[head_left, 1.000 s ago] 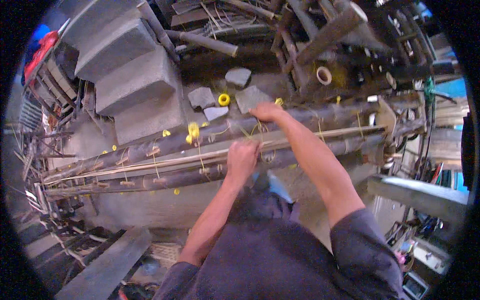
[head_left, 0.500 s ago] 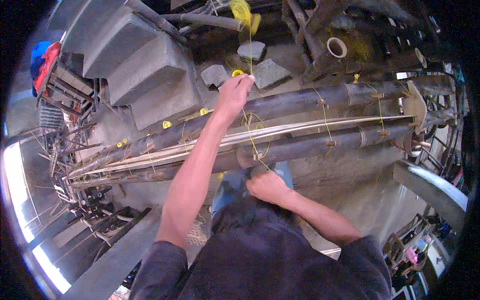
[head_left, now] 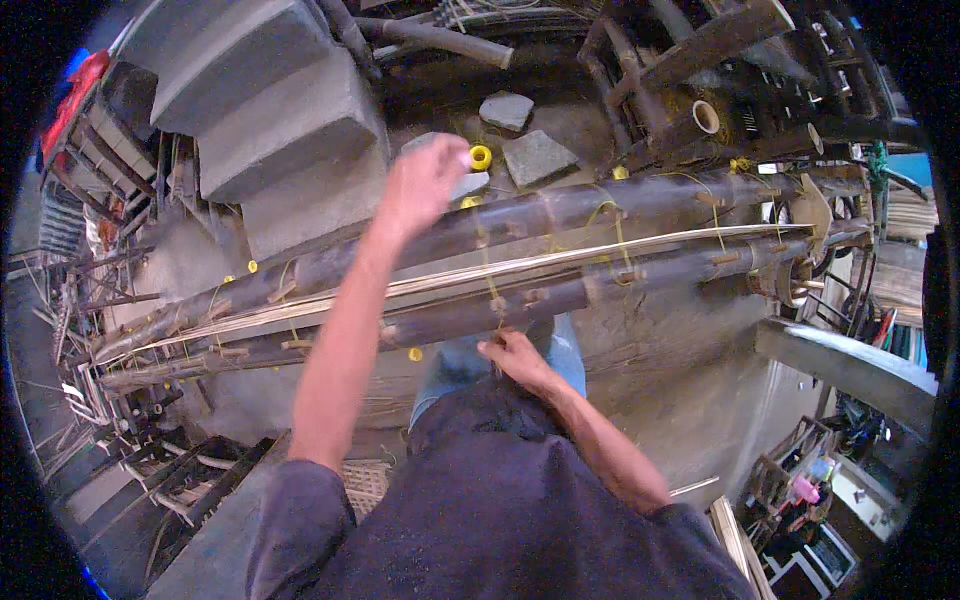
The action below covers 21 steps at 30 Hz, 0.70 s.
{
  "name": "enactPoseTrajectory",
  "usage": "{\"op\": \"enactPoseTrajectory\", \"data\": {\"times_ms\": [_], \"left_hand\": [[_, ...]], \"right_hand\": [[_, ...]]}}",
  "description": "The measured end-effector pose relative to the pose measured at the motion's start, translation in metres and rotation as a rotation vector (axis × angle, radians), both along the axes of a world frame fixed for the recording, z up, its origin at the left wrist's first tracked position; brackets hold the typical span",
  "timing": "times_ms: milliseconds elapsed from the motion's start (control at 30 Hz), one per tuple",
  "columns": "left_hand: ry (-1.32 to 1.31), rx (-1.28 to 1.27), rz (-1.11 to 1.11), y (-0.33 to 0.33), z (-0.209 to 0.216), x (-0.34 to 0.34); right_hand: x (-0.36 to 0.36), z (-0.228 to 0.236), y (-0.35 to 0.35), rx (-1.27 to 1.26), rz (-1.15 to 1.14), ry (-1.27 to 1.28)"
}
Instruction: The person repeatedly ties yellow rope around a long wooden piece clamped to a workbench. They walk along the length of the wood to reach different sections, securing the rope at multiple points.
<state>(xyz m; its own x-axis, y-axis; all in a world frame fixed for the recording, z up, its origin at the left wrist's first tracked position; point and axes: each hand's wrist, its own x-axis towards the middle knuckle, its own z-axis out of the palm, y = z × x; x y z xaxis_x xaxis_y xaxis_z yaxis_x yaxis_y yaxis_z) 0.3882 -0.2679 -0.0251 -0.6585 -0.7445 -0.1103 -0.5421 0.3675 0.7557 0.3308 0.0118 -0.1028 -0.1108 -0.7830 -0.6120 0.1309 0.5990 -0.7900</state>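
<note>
Two long dark bamboo poles (head_left: 555,302) run side by side across my front, with a bundle of pale thin strips (head_left: 560,256) lying lengthwise between them. Yellow cord (head_left: 490,276) spans the gap at short wooden pegs. Over the far pole, my left hand (head_left: 428,190) is smeared by motion, and its grip cannot be made out. A small yellow roll (head_left: 481,158) shows right beside its fingertips, and another yellow roll (head_left: 471,202) is at the far pole below. At the near pole's closer side, my right hand (head_left: 518,360) is closed, its fingertips pinching the yellow cord.
Concrete steps (head_left: 265,120) rise at far left. Flat stones (head_left: 538,158) lie on the ground beyond the poles. More bamboo framing (head_left: 690,125) stands at far right. A grey beam (head_left: 840,368) juts in at right, and a woven piece (head_left: 366,482) lies near my left arm.
My left hand has moved left, and the stretched cord and raised yellow coil above it no longer show. My right hand's fingers have straightened somewhat. The poles sit differently in view.
</note>
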Motion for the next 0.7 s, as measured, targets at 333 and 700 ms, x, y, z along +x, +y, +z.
{"op": "enactPoseTrajectory", "data": {"times_ms": [333, 700], "left_hand": [[-0.033, -0.276, 0.034, 0.126, -0.029, 0.064], [-0.182, -0.341, -0.009, 0.126, -0.042, 0.071]], "right_hand": [[-0.016, 0.168, -0.258, -0.656, 0.833, 0.934], [-0.019, 0.095, -0.09, -0.569, 0.628, 0.258]]}}
